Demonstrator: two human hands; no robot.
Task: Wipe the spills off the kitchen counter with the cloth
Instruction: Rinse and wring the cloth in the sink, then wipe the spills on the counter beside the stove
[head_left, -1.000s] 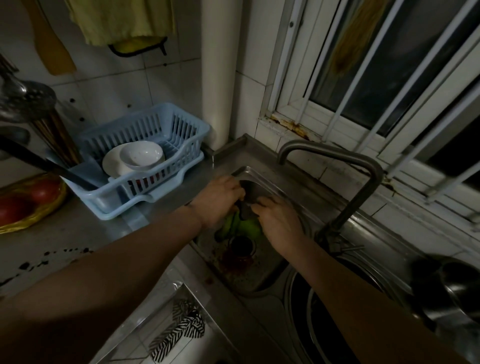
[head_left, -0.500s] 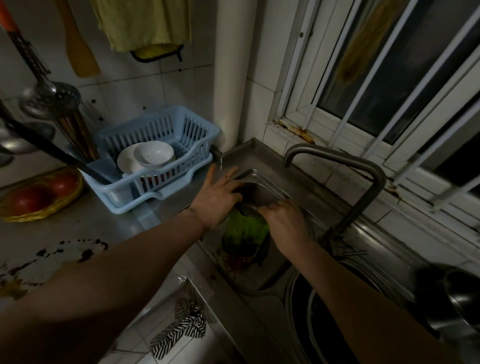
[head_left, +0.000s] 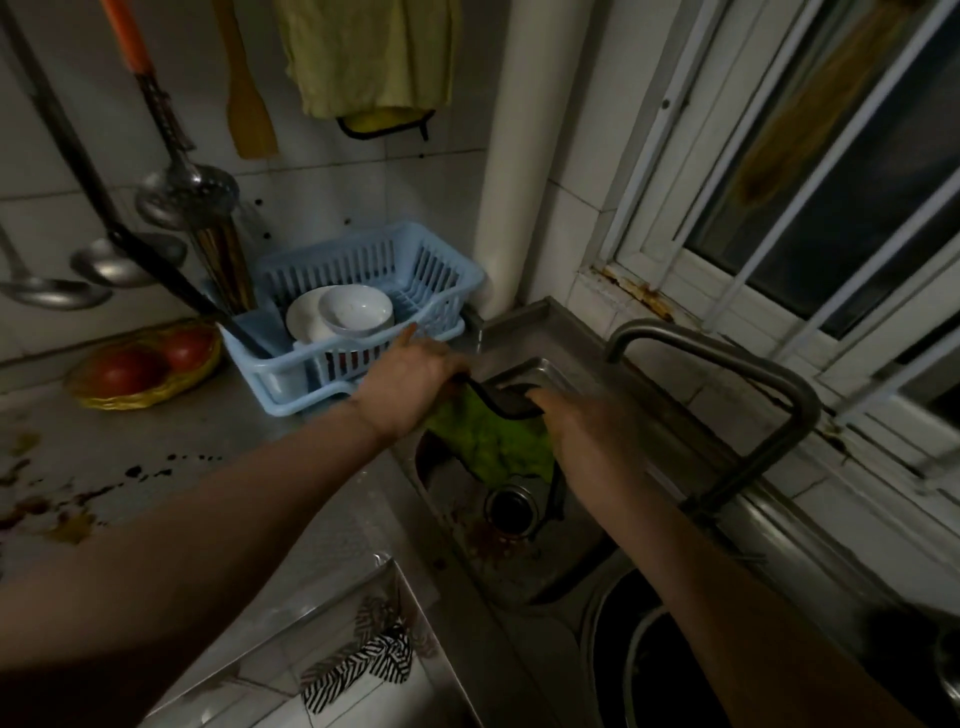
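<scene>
Counter (head_left: 156, 431) at our near L carries dark spills (head_left: 78, 499). Over the sink (head_left: 545, 571), above its drain (head_left: 511, 512), we hold the green cloth (head_left: 488, 436) stretched btwn 2 hands. L hand (head_left: 410, 384) curls on its dark top edge w/ 1 finger sticking out. R hand (head_left: 587, 431) grips its R side. Beyond sits a blue rack (head_left: 363, 260) w/ a bowl (head_left: 356, 309); tap (head_left: 753, 462) at R.
</scene>
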